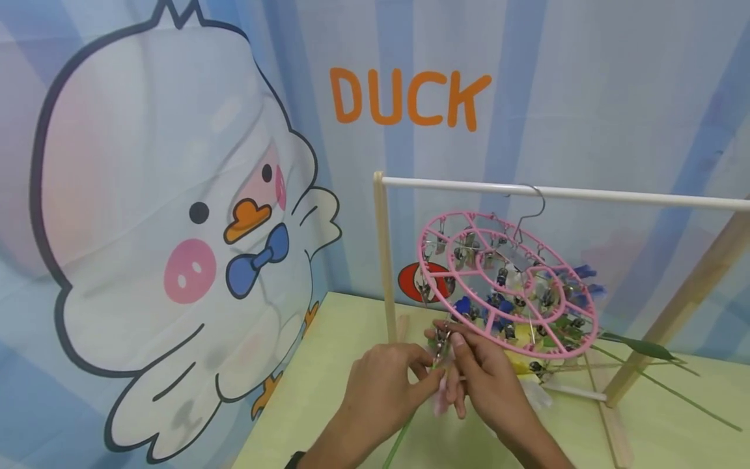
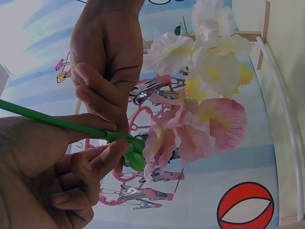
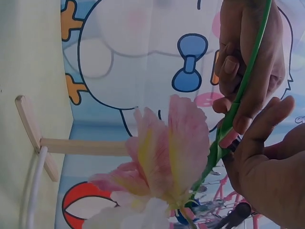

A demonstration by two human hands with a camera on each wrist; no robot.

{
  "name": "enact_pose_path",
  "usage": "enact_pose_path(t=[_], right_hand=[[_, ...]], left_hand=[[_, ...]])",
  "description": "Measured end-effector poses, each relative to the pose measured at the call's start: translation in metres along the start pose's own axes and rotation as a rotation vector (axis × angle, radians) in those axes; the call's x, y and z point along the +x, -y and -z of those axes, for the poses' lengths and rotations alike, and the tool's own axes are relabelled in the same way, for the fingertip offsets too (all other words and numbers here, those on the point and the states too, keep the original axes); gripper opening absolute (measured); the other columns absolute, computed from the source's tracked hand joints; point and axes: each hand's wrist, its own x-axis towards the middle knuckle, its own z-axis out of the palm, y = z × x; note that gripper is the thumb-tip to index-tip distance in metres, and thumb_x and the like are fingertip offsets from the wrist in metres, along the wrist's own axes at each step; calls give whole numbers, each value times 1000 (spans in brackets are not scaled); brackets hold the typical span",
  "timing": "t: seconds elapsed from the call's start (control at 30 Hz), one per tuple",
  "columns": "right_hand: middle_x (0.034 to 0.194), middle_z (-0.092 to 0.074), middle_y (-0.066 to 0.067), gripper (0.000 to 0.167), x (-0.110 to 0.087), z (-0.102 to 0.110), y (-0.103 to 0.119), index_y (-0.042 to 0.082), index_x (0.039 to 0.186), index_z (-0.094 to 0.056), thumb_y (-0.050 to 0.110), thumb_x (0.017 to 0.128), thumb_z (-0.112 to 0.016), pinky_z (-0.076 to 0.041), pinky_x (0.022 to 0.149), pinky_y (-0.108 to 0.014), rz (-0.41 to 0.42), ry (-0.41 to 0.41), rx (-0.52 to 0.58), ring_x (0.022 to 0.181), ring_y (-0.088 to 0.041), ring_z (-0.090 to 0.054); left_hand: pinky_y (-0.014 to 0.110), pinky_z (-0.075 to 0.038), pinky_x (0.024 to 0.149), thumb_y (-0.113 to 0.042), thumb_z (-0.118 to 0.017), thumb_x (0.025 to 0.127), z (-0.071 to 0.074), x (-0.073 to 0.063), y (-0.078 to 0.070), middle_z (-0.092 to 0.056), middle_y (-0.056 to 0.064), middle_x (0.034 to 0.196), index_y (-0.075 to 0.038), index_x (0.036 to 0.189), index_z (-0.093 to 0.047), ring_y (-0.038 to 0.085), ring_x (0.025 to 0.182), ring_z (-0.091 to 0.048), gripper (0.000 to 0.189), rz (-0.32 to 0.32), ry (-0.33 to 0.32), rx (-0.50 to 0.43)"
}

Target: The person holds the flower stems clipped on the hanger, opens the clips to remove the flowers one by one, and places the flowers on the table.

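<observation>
Beside the pink hanger (image 1: 545, 355), the left hand (image 1: 387, 384) pinches a pink flower's (image 2: 195, 129) stem (image 2: 52, 120); the right hand (image 1: 495, 381) grips a clip (image 1: 442, 339).

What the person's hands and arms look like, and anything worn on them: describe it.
The left hand and right hand are bare, without gloves. The forearms show no sleeves; a black band partly shows on the left one.

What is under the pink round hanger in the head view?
Metal clips, blue flowers and yellow petals show below. The hanger covers parts of them; those parts cannot be seen.
</observation>
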Motion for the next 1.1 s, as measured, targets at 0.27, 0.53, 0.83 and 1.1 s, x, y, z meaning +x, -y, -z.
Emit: enact_pose_path(t=[0.27,0.53,0.83,1.1], right_hand=[[79,-67,-5,46,3,-5,-4,7,156,-46,31,118,-36,-53,46,-31,0,13,147,55,-16,-63],[142,-63,-6,42,4,-9,-2,10,153,-49,28,118,-36,-54,49,-26,-66,-52,200,59,-10,-60],[139,-62,-12,40,6,-10,-1,7,148,-51,28,118,-37,-51,47,-25,-95,-56,199,58,-10,-55],[126,-66,-11,40,6,-11,-2,3,147,-50,28,117,-40,-49,45,-24,-79,-51,201,56,-8,-53]], left_hand=[[18,-43,49,-31,-82,95,0,4,2,-79,-10,79,-17,98,-85,0,70,-67,15,0,1,-8],[20,-43,48,-34,-81,96,2,7,2,-78,-11,79,-18,97,-86,-1,66,-63,17,18,33,12],[21,-42,47,-36,-82,94,8,5,3,-76,-10,76,-19,96,-85,-3,59,-55,17,20,63,38],[20,-44,50,-30,-82,93,9,5,5,-72,-13,69,-19,87,-84,-5,58,-55,13,13,90,-5]])
